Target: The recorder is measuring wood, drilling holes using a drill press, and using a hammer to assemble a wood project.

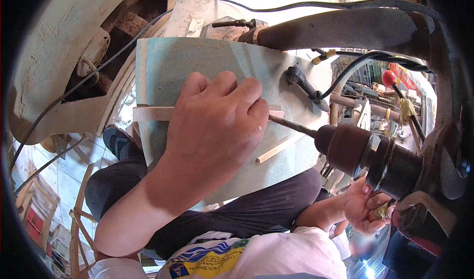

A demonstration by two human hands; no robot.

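Observation:
My left hand (217, 116) is closed, its fingers curled over a narrow wooden strip (153, 113) and pressing it against a green board (168, 57). The strip runs under the palm and its other end shows past the fingertips. Beside those fingers is the tip of a drill bit (294, 126), set in the chuck (345, 148) of a drill press. Whether the bit touches the wood is hidden by the hand. Lower right, my right hand (363, 207) is wrapped round a drill press handle (381, 211) with a yellowish wrapping. A second wooden strip (279, 148) lies loose on the board.
Another lever with a red ball (389, 78) sticks out at the right. A black plug and cable (301, 79) lie on the board's right side. Sawdust-covered machine parts (74, 12) stand upper left. A wooden frame (79, 219) stands on the tiled floor.

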